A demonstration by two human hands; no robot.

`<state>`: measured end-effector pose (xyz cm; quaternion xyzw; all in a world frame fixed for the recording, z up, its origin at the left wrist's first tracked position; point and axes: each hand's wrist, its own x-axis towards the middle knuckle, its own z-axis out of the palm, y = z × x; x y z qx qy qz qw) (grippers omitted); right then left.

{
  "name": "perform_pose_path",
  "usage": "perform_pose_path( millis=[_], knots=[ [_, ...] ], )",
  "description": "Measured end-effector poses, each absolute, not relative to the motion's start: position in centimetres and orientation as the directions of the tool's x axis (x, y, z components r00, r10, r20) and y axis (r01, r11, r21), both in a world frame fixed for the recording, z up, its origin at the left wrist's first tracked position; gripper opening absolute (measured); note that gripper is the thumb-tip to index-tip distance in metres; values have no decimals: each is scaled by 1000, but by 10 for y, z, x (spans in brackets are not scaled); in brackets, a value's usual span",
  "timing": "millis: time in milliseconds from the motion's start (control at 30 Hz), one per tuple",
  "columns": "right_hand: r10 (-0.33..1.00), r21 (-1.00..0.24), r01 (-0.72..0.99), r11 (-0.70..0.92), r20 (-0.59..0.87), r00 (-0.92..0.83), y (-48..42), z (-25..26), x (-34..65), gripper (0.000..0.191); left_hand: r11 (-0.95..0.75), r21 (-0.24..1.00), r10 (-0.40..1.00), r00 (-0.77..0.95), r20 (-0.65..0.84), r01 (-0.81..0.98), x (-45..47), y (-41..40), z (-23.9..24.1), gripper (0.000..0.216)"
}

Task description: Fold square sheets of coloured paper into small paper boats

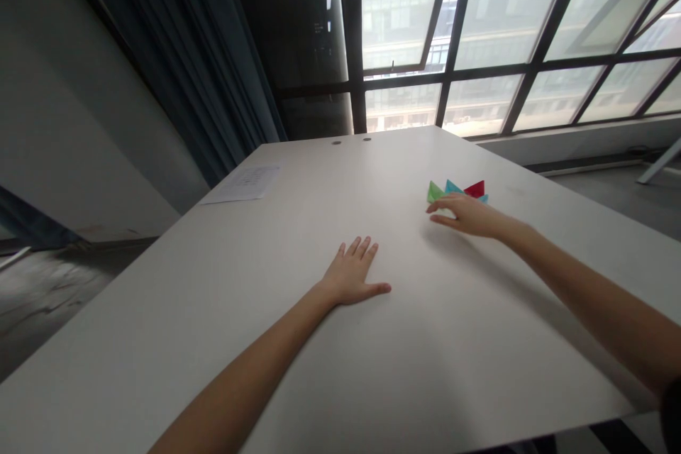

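Note:
My left hand (354, 273) lies flat on the white table (330, 355), fingers spread and thumb out to the right, holding nothing. Raised a little over the tabletop, my right hand (462, 214) has its thumb and fingers apart, with nothing seen between them. Just behind it stand small folded paper pieces: a green one (435, 191) at the left, a blue one (452, 186) in the middle and a red one (475, 189) at the right. More blue paper shows beside the red one. My right hand hides their lower parts, so I cannot tell whether it touches them.
Printed white sheets (245, 183) lie near the table's far left edge. Two round grey spots (336, 142) mark the far end. Beyond stand a dark blue curtain (213, 64) and large framed windows (500, 7).

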<state>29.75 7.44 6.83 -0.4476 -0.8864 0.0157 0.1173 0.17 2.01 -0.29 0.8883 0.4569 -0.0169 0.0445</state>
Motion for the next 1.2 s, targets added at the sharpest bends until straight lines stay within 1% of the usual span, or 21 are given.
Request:
perform_pose_path(
  millis=[133, 233, 333, 500, 667, 833, 1033, 1200],
  knots=[
    [726, -206, 699, 684, 112, -678, 58, 37, 260, 56, -566, 69, 819, 570, -64, 821, 5, 15, 5, 89],
    [723, -237, 695, 679, 50, -689, 51, 16, 252, 62, -496, 77, 865, 499, -40, 865, 7, 14, 7, 83],
    [743, -228, 719, 657, 30, -669, 49, 5, 253, 65, -389, 65, 920, 391, -19, 919, 8, 16, 6, 82],
    [806, -187, 787, 587, 45, -590, 46, -1, 259, 71, -331, 45, 943, 333, -27, 942, 10, 16, 5, 80],
    [829, -180, 812, 555, 45, -557, 42, 3, 263, 74, -199, 35, 980, 200, -23, 979, 16, 12, 10, 80],
    [824, -190, 805, 562, 45, -565, 37, 13, 263, 72, -223, 33, 974, 224, -40, 974, 15, 7, 19, 82],
    [827, -193, 806, 559, 54, -560, 38, 17, 258, 72, -208, 24, 976, 209, -54, 978, 11, 6, 26, 80],
    [829, -198, 807, 556, 68, -555, 39, 16, 258, 71, -212, 24, 976, 213, -33, 977, 10, 8, 24, 80]
  ],
)
